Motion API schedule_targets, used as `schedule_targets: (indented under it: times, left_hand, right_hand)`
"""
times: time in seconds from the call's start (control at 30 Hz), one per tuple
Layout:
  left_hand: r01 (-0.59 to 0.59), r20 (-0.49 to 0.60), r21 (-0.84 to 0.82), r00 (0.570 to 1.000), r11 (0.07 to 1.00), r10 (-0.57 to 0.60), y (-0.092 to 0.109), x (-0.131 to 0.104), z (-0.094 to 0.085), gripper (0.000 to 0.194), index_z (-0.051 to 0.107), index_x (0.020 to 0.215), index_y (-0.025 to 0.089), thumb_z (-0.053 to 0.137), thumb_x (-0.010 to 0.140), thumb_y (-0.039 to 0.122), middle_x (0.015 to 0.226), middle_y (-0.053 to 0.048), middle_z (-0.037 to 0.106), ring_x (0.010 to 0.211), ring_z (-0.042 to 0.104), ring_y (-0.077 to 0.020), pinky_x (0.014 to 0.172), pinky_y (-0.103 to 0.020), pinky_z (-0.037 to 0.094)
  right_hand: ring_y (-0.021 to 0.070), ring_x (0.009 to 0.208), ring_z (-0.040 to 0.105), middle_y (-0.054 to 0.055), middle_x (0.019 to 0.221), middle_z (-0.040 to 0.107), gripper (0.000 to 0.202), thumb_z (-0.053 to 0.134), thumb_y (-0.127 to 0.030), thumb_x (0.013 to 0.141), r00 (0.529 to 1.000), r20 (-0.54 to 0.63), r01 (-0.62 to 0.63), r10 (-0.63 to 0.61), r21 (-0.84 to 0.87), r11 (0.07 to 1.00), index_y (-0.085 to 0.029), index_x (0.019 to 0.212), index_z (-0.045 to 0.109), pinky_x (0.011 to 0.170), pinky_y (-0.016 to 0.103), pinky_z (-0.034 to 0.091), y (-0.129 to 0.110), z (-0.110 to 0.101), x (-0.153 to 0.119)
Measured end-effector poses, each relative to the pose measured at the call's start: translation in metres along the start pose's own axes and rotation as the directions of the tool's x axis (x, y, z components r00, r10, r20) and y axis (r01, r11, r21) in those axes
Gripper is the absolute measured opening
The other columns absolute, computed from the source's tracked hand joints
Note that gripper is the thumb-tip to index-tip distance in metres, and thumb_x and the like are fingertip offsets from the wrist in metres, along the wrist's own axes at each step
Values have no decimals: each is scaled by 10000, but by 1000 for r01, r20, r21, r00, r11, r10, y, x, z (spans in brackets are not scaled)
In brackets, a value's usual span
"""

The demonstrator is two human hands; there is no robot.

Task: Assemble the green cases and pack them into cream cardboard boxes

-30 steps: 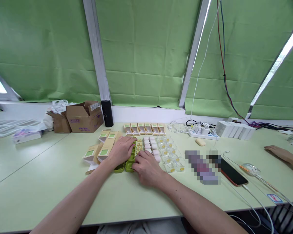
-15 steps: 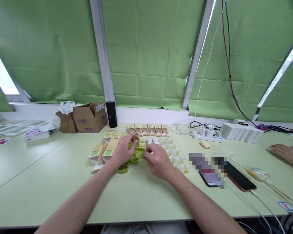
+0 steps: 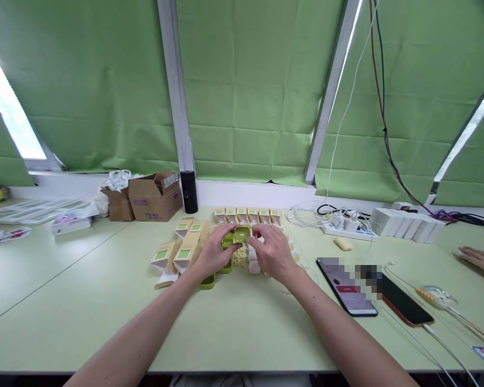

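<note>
Above the table's middle, a small green plastic case is held with its hollow inside showing. My right hand pinches its right side between thumb and fingers. My left hand is curled at its left side, thumb below and fingers above. More green cases lie under and beside my left hand, partly covered. Just below the held case are small yellowish pieces and white rounded pieces in a column. Clear plastic pieces are partly hidden behind my right hand.
Beige cartons with green labels lie left of my hands, and a row of open cartons stands behind. Phones with cables lie at the right, near a power strip. Another person's hand rests at the far right.
Both hands have moved farther from me and slightly right, carrying the green case with them. The white pieces now show more, and the whole view has shifted slightly.
</note>
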State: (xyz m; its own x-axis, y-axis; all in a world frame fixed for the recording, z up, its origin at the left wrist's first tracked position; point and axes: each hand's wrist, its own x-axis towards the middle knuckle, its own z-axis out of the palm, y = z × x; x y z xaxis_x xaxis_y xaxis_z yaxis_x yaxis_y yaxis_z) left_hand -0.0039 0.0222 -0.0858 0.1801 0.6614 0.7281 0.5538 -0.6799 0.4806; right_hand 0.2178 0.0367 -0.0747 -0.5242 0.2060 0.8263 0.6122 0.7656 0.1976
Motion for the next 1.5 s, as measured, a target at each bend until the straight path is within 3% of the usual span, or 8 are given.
schedule_targets:
  times: [0.1, 0.2, 0.4, 0.63, 0.83, 1.1, 1.23, 1.5]
  left_hand:
    - [20, -64, 15, 998, 1000, -19, 3, 6, -2, 392, 669, 1291, 225, 717, 904, 263, 1229, -109, 744, 1175, 683, -301, 1050, -508, 571]
    - [33, -107, 39, 994, 999, -29, 8, 13, -6, 384, 668, 1283, 227, 721, 906, 271, 1259, -98, 735, 1179, 672, -295, 1036, -501, 572]
    - [74, -65, 91, 996, 993, -69, 17, 25, -3, 371, 695, 1257, 204, 759, 913, 328, 1175, -100, 747, 1103, 672, -290, 1005, -490, 567]
    - [55, -66, 131, 997, 990, -47, 11, 7, 5, 303, 703, 1192, 201, 750, 922, 331, 1050, -94, 737, 990, 672, -280, 904, -453, 563]
    - [19, -35, 145, 999, 989, -14, 14, -3, 5, 282, 694, 1175, 203, 730, 920, 319, 1074, -102, 745, 1026, 672, -298, 948, -483, 545]
    - [-33, -39, 116, 999, 993, 37, 17, -10, 10, 374, 666, 1288, 229, 716, 923, 293, 1173, -115, 759, 1100, 674, -316, 1008, -506, 519]
    - [-47, -35, 111, 998, 993, 52, 18, -10, 9, 383, 669, 1293, 223, 740, 924, 293, 1177, -112, 763, 1099, 670, -313, 1013, -503, 510]
    - [-140, -109, 81, 983, 987, 149, 17, -10, 10, 430, 645, 1370, 219, 701, 945, 191, 1211, -118, 747, 1168, 640, -310, 1019, -502, 544]
  right_hand:
    - [229, 928, 607, 119, 1127, 671, 304, 516, -47, 972, 997, -66, -34, 39, 67, 997, -216, 1129, 714, 760, 358, 457, 2, 2, 4]
    - [274, 1087, 646, 153, 1231, 666, 358, 507, -117, 1019, 980, -148, -108, 131, 153, 982, -211, 1347, 619, 855, 407, 543, 1, 7, -1]
    - [323, 1305, 619, 174, 1374, 626, 468, 477, -159, 1043, 962, -169, -174, 216, 235, 956, -236, 1504, 481, 1012, 515, 588, 4, 15, -17]
    - [330, 1315, 636, 171, 1373, 641, 465, 501, -151, 1037, 958, -197, -154, 210, 263, 952, -252, 1490, 477, 1038, 543, 596, 5, 11, -22]
    - [320, 1313, 651, 180, 1392, 630, 430, 521, -134, 1039, 967, -183, -116, 176, 296, 948, -248, 1452, 487, 1007, 529, 621, -3, 13, -25]
    - [317, 1444, 579, 184, 1450, 626, 491, 541, -88, 1022, 970, -173, -78, 169, 441, 894, -253, 1472, 435, 1105, 585, 589, -11, 15, -24]
    - [292, 1425, 605, 183, 1470, 633, 443, 526, -81, 1028, 958, -181, -107, 221, 490, 865, -246, 1435, 470, 1112, 546, 594, -15, 16, -24]
    - [271, 1239, 687, 145, 1333, 686, 229, 538, -176, 1043, 893, -141, -241, 427, 652, 719, -256, 1249, 600, 888, 407, 649, -20, 15, -19]
